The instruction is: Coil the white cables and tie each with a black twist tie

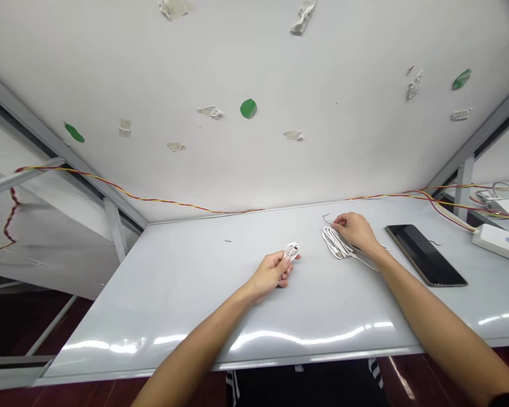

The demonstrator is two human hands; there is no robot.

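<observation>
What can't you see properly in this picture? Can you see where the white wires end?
Head view:
- The left hand hides most of the small coiled white cable, including any ends.
- The right hand covers part of the looser coiled white cable, so its grip is unclear.
- The right edge cuts off the white plastic power strip.

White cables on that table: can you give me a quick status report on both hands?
Left hand gripping small white cable bundle. Right hand, fingers on looser white cable coil. Black tablet just beyond, untouched.
</observation>
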